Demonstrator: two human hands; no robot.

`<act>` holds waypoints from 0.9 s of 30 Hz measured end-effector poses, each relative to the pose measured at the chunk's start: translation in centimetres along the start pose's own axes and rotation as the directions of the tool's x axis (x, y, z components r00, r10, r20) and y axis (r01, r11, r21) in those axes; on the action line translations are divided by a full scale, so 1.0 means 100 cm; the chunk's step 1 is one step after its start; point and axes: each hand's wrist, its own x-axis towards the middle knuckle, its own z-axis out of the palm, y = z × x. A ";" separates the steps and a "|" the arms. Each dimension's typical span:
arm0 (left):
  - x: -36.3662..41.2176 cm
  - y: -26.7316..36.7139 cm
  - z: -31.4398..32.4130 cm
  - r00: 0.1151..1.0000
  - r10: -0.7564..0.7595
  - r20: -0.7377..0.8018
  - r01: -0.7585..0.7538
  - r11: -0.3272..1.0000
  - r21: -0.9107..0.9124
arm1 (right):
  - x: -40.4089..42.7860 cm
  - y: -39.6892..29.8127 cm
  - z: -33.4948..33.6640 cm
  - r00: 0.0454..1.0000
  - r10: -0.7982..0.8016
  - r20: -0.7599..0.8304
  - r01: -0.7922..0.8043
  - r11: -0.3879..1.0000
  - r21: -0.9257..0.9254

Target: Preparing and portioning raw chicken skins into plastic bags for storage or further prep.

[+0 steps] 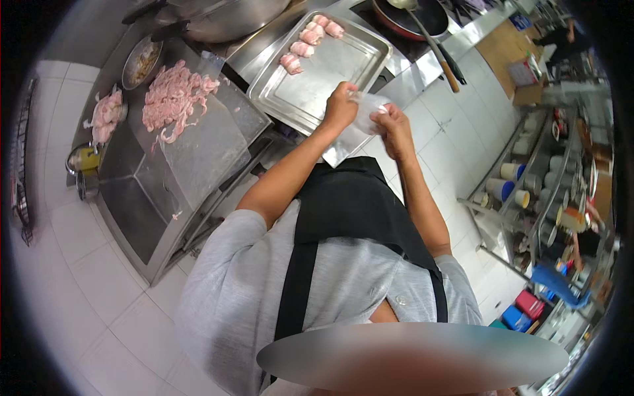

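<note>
In front of my body, over the near right edge of a metal baking tray (317, 106), both hands are raised close together. My left hand (342, 105) pinches one side of a piece of clear, thin plastic (365, 113), perhaps a bag or a disposable glove. The other side is gripped by my right hand (395, 129), so the plastic spans the gap between them. On the tray, several rolls wrapped in raw bacon (301, 49) line the far left part. A pile of raw bacon strips (173, 96) lies on the steel counter to the left.
A metal bowl of chopped food (142, 63) and a heaped container of raw meat (105, 116) stand beyond the pile. The sink (138, 213) is at left. A frying pan (416, 17) holds a ladle (431, 42). Shelving (532, 183) with containers is at right; a person (564, 44) is farther off.
</note>
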 end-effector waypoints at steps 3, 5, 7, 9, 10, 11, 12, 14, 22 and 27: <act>0.017 0.014 0.001 0.996 -0.061 0.066 0.084 0.894 -0.440 | 0.049 0.012 -0.031 0.985 -0.133 -0.106 0.030 0.748 -0.663; 0.014 0.023 0.001 0.922 -0.139 0.362 0.385 0.439 -0.812 | 0.081 0.013 -0.033 0.892 -0.431 -0.135 0.211 0.662 -0.719; 0.017 0.033 -0.013 0.935 -0.150 0.321 0.354 0.349 -0.868 | 0.107 -0.007 -0.027 0.982 0.037 -0.186 -0.082 0.967 -0.242; 0.028 0.022 -0.033 0.942 -0.200 0.270 0.327 0.734 -0.595 | 0.128 -0.013 -0.015 0.963 0.267 -0.022 -0.263 0.957 0.121; 0.033 0.013 -0.033 0.957 -0.276 0.087 0.287 0.865 -0.411 | 0.136 -0.015 -0.009 0.957 0.289 0.017 -0.289 0.952 0.101; 0.038 0.004 -0.032 0.954 -0.297 0.043 0.286 0.860 -0.422 | 0.144 -0.016 -0.004 0.932 0.321 0.168 -0.351 0.913 0.205; 0.045 -0.001 -0.029 0.942 -0.285 -0.179 0.238 0.941 -0.242 | 0.152 -0.017 0.000 0.887 0.334 0.319 -0.428 0.854 0.296; 0.058 0.001 -0.016 0.836 -0.172 -0.520 0.225 0.973 0.040 | 0.170 -0.013 0.002 0.844 0.355 0.402 -0.469 0.852 0.231; 0.072 -0.030 -0.050 0.897 -0.347 -0.273 0.229 0.894 -0.386 | 0.211 0.013 0.005 0.699 0.549 0.459 -0.536 0.826 -0.174; 0.111 -0.072 -0.104 0.636 -0.426 -0.644 0.392 0.897 -0.206 | 0.235 0.054 -0.009 0.550 0.613 0.568 -0.732 0.681 -0.027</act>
